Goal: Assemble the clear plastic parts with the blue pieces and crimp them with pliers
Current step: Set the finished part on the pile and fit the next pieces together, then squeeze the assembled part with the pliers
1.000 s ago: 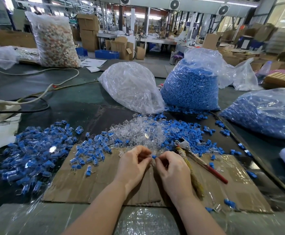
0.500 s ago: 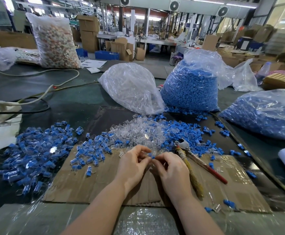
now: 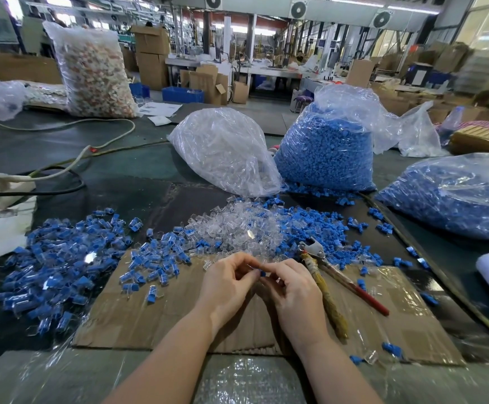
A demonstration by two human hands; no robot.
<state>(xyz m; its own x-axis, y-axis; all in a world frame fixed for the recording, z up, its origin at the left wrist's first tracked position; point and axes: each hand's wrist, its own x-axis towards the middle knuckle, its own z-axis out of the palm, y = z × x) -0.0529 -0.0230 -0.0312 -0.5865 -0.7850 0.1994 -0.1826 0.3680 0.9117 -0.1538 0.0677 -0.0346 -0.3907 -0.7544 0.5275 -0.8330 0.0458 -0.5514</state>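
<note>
Both hands are in over the cardboard point(image 3: 156, 322), fingertips meeting. The left hand point(image 3: 226, 284) and right hand point(image 3: 295, 293) pinch one small blue piece point(image 3: 262, 274) between them, fingers curled onto it; whether a clear part is in there too, I cannot tell.

One pair of pliers point(image 3: 325, 272) lies just right of the right hand, head pointing away, one handle red, the other wrapped in yellowish tape, untouched.

Count the stock: beyond the hands, one heap of clear parts point(image 3: 237, 228) with loose blue pieces point(image 3: 319, 225) scattered around and to its right, far too many to number. To the left, one spread of assembled pieces point(image 3: 57, 258), blue inside clear, spilling onto the cardboard edge.

Four bags in the main group: one clear bag point(image 3: 223, 150) of transparent parts, one tall blue bag point(image 3: 325, 153) beside it and touching, a second blue bag point(image 3: 453, 196) lying at far right, and one sack of pale mixed parts point(image 3: 94, 74) standing far back left.

A few stray blue pieces sit near the cardboard's near right corner. One white cable point(image 3: 100, 147) snakes over the dark table point(image 3: 126, 176) at left.
</note>
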